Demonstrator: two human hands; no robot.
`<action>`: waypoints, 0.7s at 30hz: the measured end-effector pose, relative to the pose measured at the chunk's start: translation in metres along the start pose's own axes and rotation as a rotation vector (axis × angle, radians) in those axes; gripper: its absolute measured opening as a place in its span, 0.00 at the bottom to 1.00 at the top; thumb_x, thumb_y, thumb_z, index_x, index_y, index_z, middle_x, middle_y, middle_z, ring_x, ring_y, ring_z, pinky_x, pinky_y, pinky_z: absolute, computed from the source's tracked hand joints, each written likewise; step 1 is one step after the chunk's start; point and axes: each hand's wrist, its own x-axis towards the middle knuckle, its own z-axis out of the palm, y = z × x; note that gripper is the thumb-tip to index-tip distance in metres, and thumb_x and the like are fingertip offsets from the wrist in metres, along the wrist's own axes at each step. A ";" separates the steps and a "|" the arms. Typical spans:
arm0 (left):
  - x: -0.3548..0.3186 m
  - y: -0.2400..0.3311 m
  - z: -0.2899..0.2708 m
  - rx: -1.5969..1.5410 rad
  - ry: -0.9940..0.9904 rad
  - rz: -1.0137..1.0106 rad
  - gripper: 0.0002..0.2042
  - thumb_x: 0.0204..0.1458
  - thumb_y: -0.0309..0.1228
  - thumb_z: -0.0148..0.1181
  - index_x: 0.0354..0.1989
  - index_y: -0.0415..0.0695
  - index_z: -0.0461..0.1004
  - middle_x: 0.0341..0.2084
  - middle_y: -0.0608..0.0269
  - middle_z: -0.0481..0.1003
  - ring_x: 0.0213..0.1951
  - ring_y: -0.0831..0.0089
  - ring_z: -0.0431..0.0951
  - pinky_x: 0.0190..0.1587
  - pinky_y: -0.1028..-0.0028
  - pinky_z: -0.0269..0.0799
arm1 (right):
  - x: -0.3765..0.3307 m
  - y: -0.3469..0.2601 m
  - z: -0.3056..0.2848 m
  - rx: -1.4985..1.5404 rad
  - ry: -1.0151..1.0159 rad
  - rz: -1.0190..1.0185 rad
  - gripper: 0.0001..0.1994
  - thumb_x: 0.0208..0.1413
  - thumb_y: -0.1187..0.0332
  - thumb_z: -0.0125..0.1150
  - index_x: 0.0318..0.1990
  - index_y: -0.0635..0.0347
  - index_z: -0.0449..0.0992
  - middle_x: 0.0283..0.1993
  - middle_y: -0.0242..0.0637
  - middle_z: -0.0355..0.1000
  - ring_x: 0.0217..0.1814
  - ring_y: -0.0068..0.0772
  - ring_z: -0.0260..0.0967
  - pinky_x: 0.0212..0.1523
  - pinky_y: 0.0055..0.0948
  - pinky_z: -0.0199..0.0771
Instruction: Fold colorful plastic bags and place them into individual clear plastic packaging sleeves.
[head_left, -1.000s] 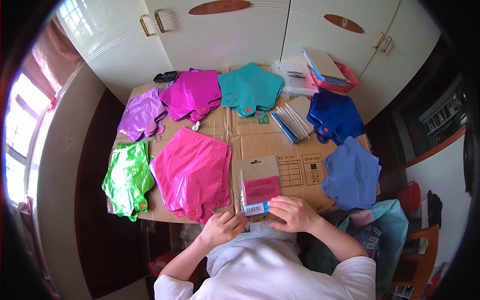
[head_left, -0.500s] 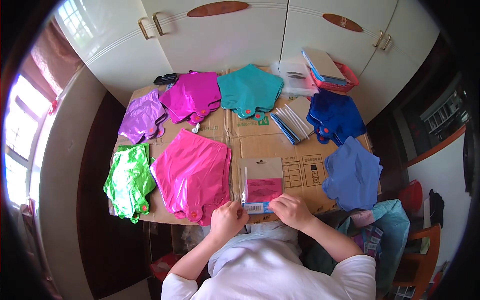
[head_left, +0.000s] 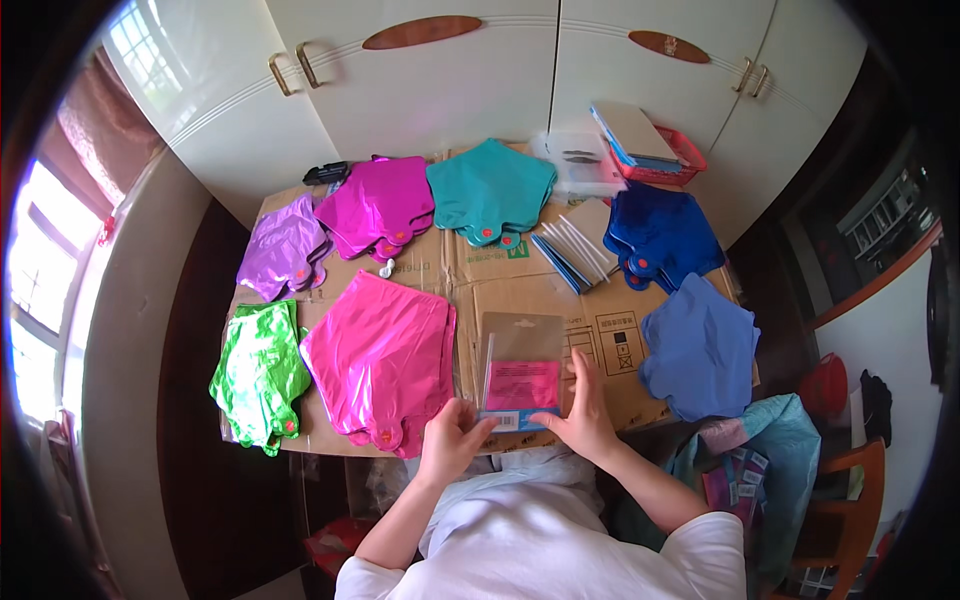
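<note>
Packet (head_left: 523, 372), clear-faced, with a pink sheet (head_left: 525, 388) and a blue strip (head_left: 527, 425) showing in it, is at the near edge of the cardboard-covered tabletop (head_left: 500, 293), between the pink stack (head_left: 380, 345) and the pale blue stack (head_left: 700, 345). It looks very light and thin: the blue end seems stiffer, like folded card, while the glossy film above probably slides and creases easily. The lower corners look the surest hold, pinched with thumb and fingertips; the hanging hole at the far end looks like the weaker place to pull.

The left hand (head_left: 455, 440) has its fingers curled and its thumb at the lower left corner; whether it pinches the packet, I cannot tell. The right hand (head_left: 585, 415) is spread, thumb along the blue end, fingers raised beside the right edge.

Farther out, pale straws (head_left: 582, 248) lie near the dark blue stack (head_left: 662, 235), and the teal stack (head_left: 492, 190) is farther back.
</note>
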 end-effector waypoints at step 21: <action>-0.004 -0.002 -0.001 -0.901 -0.229 -0.135 0.10 0.60 0.29 0.50 0.41 0.37 0.76 0.24 0.68 0.74 0.18 0.86 0.58 0.20 0.83 0.51 | -0.036 -0.001 -0.030 0.777 -0.180 0.356 0.10 0.60 0.67 0.55 0.43 0.66 0.73 0.34 0.36 0.75 0.34 0.24 0.74 0.32 0.24 0.77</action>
